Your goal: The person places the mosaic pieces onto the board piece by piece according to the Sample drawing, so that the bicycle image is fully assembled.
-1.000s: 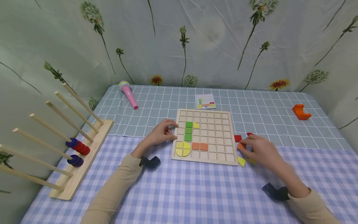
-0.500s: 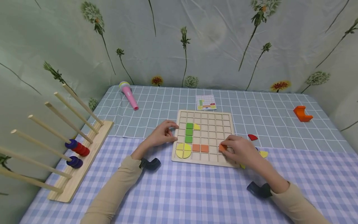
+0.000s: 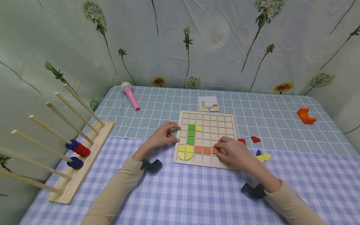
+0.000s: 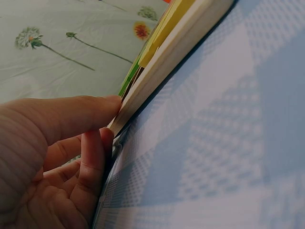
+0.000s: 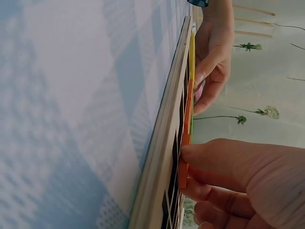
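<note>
The right hand (image 3: 234,150) is pinching an orange square tile (image 3: 216,150) between thumb and forefinger, the tips closed to its width, and is holding it at the wooden grid board (image 3: 206,120), just right of two orange tiles (image 3: 198,149) in a row; whether it is sitting fully in its cell, I cannot tell. The left hand (image 3: 161,135) is resting its thumb and forefinger, relaxed and parted, against the board's left edge, only touching it. Four yellow quarter-circles (image 3: 181,155) are forming a disc left of the row, with three green squares (image 3: 191,133) running in a column above. A red square (image 3: 242,142) and a red curved piece (image 3: 255,139) are lying right of the board, and a printed card (image 3: 208,103) is lying beyond its far edge.
</note>
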